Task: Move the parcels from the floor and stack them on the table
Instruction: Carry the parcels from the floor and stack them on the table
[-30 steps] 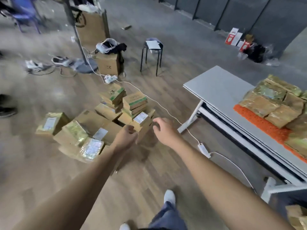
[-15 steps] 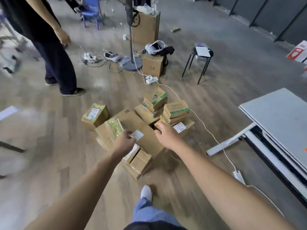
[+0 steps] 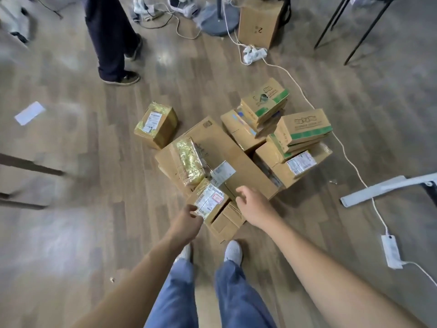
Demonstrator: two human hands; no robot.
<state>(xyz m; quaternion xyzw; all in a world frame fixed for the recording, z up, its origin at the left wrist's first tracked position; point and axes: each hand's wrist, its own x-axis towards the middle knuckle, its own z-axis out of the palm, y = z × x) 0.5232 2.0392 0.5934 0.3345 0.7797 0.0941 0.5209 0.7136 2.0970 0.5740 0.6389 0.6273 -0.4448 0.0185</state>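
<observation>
Standing over a pile of parcels (image 3: 246, 176) on the wooden floor (image 3: 71, 233), the person holds both bare arms out and down toward it from the bottom of the frame. The left hand (image 3: 189, 220) is at the near corner of a small labelled parcel (image 3: 209, 201) just below the centre; its fingertips meet the edge of the label, but I cannot tell whether they grip it. The right hand (image 3: 254, 204) hangs just beside that parcel on its right, over the near end of a long flat carton (image 3: 220, 143), fingers loosely curled and holding nothing.

A gold-taped parcel (image 3: 189, 162) lies on the carton's left side. A lone taped parcel (image 3: 156, 124) sits apart, left of centre. Right of centre, green-striped boxes (image 3: 305, 129) are stacked on plain ones.

A white cable (image 3: 350, 159) runs down the right side to a power strip (image 3: 391, 250), crossing a white metal foot (image 3: 378, 190) at the right edge. Another person's legs (image 3: 108, 36) stand at the upper left, and a tall cardboard box (image 3: 259, 22) stands at the top centre.
</observation>
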